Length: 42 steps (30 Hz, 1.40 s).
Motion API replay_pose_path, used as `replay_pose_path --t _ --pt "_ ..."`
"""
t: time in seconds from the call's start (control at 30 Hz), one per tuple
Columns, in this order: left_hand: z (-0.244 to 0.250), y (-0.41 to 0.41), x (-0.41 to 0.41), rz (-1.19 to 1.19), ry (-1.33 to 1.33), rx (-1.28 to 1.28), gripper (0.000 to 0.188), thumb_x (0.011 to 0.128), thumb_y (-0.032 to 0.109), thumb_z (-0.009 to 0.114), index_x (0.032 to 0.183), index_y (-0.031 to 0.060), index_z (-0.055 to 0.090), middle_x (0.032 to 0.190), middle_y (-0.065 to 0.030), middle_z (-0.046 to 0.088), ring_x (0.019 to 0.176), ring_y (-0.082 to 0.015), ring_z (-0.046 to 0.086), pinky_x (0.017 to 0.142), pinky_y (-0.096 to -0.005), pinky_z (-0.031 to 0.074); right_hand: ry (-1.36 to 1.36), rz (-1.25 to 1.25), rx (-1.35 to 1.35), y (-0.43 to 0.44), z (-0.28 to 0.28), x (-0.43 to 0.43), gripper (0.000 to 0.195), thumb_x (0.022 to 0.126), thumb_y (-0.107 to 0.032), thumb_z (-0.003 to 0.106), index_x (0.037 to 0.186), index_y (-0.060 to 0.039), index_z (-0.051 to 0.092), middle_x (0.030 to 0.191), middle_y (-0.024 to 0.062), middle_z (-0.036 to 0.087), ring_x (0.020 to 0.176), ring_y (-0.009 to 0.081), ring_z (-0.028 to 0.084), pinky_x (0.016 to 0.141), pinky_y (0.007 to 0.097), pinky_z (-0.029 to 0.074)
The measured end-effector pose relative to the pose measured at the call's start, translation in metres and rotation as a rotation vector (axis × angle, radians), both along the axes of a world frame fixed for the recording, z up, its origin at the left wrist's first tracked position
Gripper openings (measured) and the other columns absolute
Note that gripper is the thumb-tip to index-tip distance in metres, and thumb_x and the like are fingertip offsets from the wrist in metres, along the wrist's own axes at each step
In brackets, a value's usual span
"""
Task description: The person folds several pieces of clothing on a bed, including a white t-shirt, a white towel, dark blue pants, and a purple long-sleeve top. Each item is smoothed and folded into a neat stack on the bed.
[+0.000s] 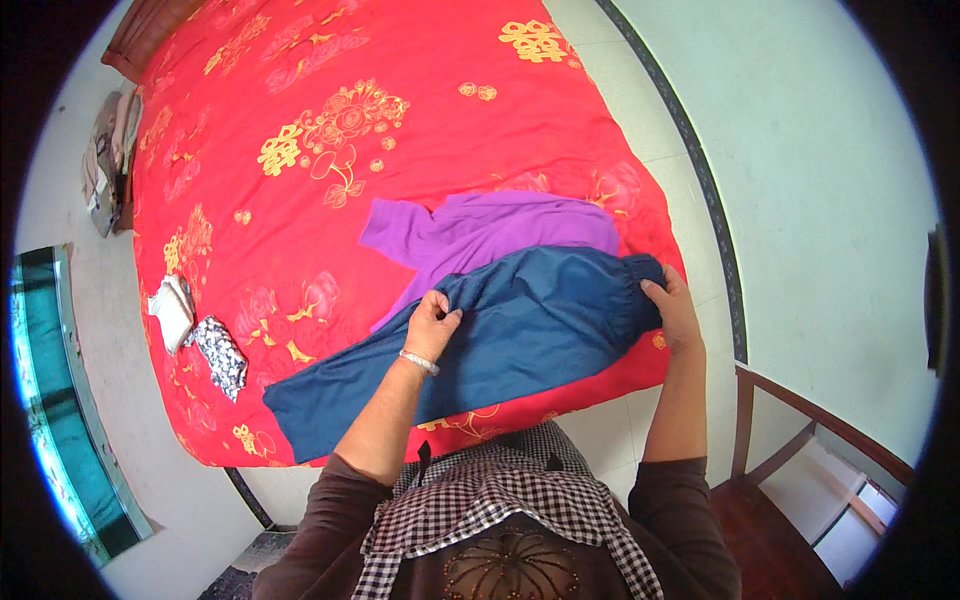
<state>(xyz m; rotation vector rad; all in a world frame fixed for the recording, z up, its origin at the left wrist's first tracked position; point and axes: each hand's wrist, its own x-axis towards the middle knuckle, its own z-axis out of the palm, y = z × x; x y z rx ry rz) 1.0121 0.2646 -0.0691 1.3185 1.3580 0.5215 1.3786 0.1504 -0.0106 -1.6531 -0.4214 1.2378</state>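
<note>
Dark blue trousers [517,322] with a gathered elastic waistband lie lengthwise near the front edge of the bed, one leg over the other. My right hand [675,307] grips the waistband at the right end, thumb on top. Along the upper edge, about mid-length, my left hand [435,322] pinches the cloth between thumb and fingers. Behind the trousers, partly covered by them, spreads a crumpled purple garment [517,221]. Both garments rest on a red bedspread [435,127] printed with gold flowers and characters.
At the bed's left side lie a folded white cloth [174,313] and a folded dark floral cloth [221,356]. Clothes [109,165] are heaped beyond the left edge. A wall [817,187] stands to the right, past a strip of tiled floor; dark wooden furniture [787,517] is at lower right.
</note>
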Motion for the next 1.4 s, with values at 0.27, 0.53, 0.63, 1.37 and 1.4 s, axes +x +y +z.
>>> replay_pose_path --t 0.27,0.53,0.63,1.37,1.4 --pt "0.002 0.033 0.001 0.313 -0.444 -0.426 0.016 0.084 0.013 0.070 0.091 0.0160 0.055 0.082 0.0052 0.053 0.075 -0.0088 0.051 0.070 -0.0219 0.039 -0.001 -0.001 0.023 0.000 0.004 -0.001 0.021 0.086 -0.005 0.059 0.107 -0.0020 0.058 0.097 0.0030 0.062 0.088 0.0108 0.059 0.081 0.0269 0.048" --pt "0.008 0.034 0.005 0.270 -0.364 -0.031 0.027 0.083 -0.009 0.064 0.103 0.0086 0.058 0.084 0.0058 0.052 0.078 -0.0049 0.050 0.075 -0.0201 0.043 -0.057 0.015 0.077 -0.011 0.012 0.007 0.021 0.087 -0.005 0.060 0.107 -0.0011 0.057 0.097 0.0026 0.061 0.091 0.0108 0.058 0.084 0.0267 0.047" --pt "0.008 0.052 0.010 0.104 -0.008 0.309 0.022 0.082 -0.008 0.065 0.097 0.0062 0.059 0.086 0.0030 0.059 0.081 -0.0089 0.055 0.077 -0.0236 0.046 -0.182 0.043 0.064 -0.001 0.003 0.018 0.021 0.088 -0.006 0.061 0.108 -0.0008 0.057 0.098 0.0035 0.062 0.091 0.0120 0.058 0.084 0.0273 0.047" --pt "-0.006 0.020 0.077 -1.034 0.888 0.749 0.073 0.088 0.061 0.050 0.149 0.0254 0.033 0.158 -0.0101 0.021 0.147 -0.0321 0.010 0.113 -0.0646 0.006 -1.361 0.530 -0.032 -0.011 -0.073 -0.044 0.059 0.083 -0.035 0.067 0.134 -0.0105 0.051 0.140 0.0084 0.047 0.131 0.0315 0.040 0.108 0.0447 0.034" --pt "-0.005 0.024 0.073 -1.062 0.889 0.762 0.075 0.086 0.061 0.051 0.150 0.0259 0.031 0.158 -0.0098 0.020 0.148 -0.0321 0.009 0.113 -0.0655 0.006 -1.425 0.524 0.023 -0.017 -0.071 -0.038 0.054 0.084 -0.031 0.067 0.131 -0.0087 0.053 0.138 0.0095 0.048 0.130 0.0311 0.041 0.105 0.0404 0.037"
